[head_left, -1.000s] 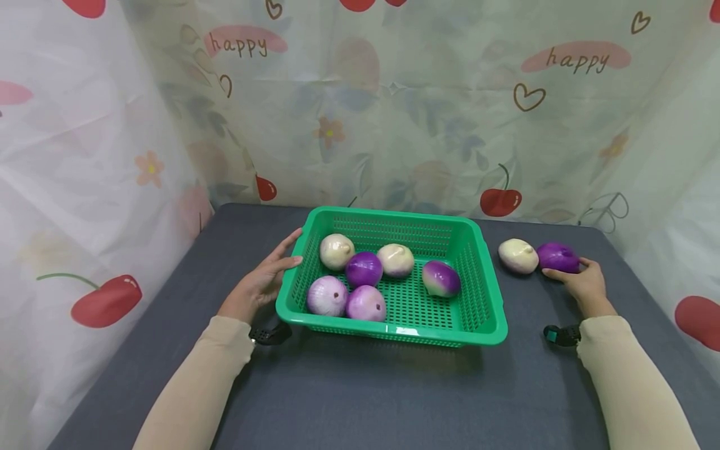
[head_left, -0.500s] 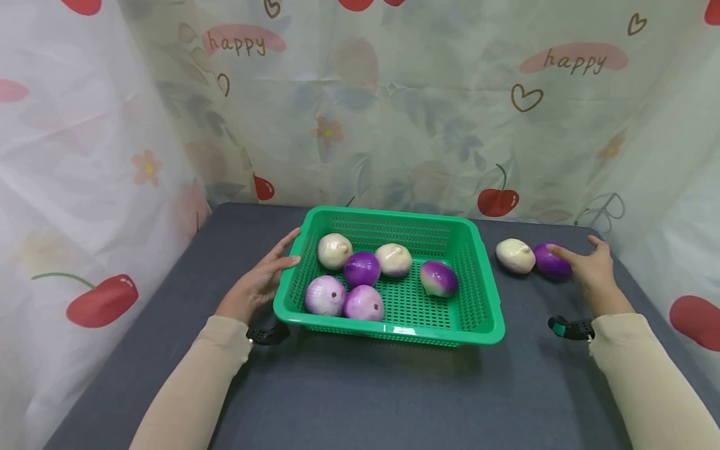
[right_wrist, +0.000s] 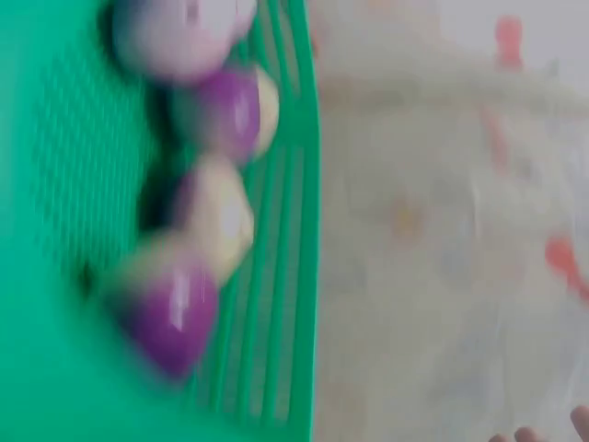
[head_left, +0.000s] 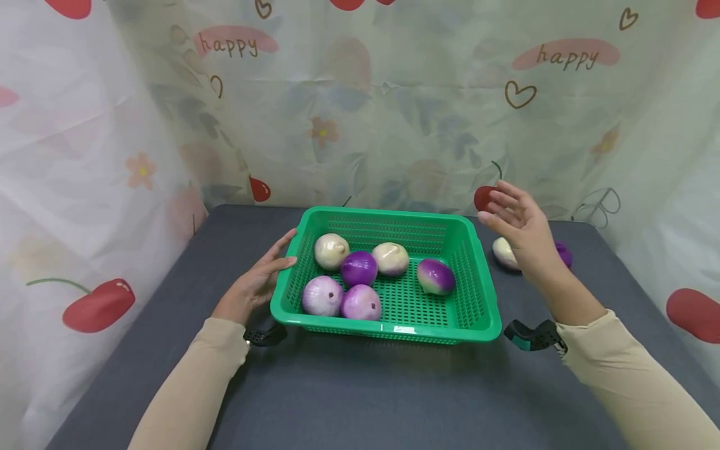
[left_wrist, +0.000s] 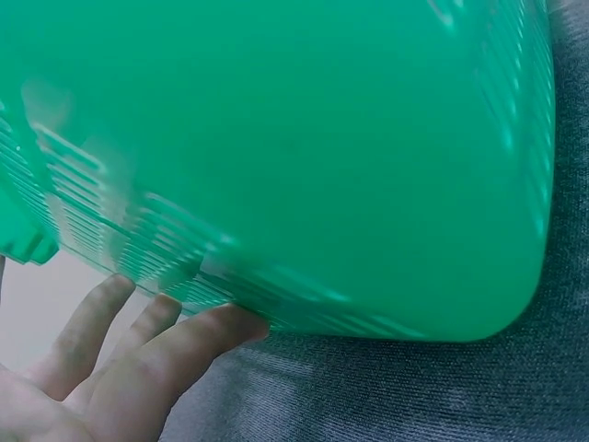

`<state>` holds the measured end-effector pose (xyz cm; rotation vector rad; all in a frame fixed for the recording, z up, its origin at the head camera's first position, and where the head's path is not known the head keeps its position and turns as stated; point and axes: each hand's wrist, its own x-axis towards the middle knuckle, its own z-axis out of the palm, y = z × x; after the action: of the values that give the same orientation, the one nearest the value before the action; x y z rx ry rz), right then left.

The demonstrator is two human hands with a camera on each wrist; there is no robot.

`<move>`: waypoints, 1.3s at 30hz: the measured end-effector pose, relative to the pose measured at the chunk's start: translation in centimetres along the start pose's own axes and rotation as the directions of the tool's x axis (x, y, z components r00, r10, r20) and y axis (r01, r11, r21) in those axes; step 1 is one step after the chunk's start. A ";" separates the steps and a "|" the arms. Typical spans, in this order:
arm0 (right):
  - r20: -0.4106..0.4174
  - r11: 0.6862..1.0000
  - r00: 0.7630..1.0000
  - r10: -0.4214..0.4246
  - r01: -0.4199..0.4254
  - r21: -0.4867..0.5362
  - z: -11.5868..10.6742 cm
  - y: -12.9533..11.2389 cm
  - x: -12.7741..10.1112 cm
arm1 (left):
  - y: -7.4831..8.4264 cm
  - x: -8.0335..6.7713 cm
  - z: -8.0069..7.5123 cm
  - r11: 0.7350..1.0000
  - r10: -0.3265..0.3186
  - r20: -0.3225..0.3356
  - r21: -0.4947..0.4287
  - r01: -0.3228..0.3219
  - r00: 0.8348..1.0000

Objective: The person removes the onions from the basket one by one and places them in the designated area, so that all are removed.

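The left hand (head_left: 255, 284) rested with straight fingers (left_wrist: 175, 345) against the left wall of the green basket (head_left: 478, 312), holding nothing. The right hand (head_left: 520, 231) was raised above the basket's far right corner, fingers relaxed and spread, empty. Behind it, a white onion (head_left: 502, 251) and a purple onion (head_left: 564, 255) lay on the grey surface (head_left: 365, 394), partly hidden, just right of the basket. Six onions lay inside the basket. The near part of the surface was open, and its right edge was near the curtain (head_left: 664, 206).

Six onions (head_left: 359, 269) in basket (head_left: 484, 312)
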<state>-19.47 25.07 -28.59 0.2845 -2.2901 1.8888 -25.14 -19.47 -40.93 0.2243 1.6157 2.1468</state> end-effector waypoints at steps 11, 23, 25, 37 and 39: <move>0.246 0.996 0.965 -0.090 0.083 0.042 8.6 -0.3 -2.7 | 0.1 -0.1 0.1 1.000 -0.003 0.000 0.014 0.003 1.000; 0.435 1.000 0.900 0.013 -0.005 -0.020 13.4 3.5 -3.3 | 0.0 -0.1 0.1 1.000 -0.006 -0.018 0.022 0.006 1.000; 0.452 0.998 0.891 0.052 -0.035 -0.046 13.7 3.9 -3.2 | 0.0 0.0 0.1 1.000 -0.007 -0.018 0.020 0.007 1.000; 0.502 0.985 0.853 0.145 -0.074 -0.158 14.3 4.3 -2.1 | 0.0 -0.1 0.1 1.000 -0.006 -0.015 0.012 0.006 1.000; 0.504 0.981 0.849 0.157 -0.074 -0.180 14.4 4.6 -2.1 | 0.0 -0.1 0.1 1.000 -0.006 -0.013 0.012 0.006 1.000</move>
<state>-18.63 11.85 -36.17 0.7297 -2.8391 1.8422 -25.03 -19.44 -40.87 0.2092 1.6346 2.1392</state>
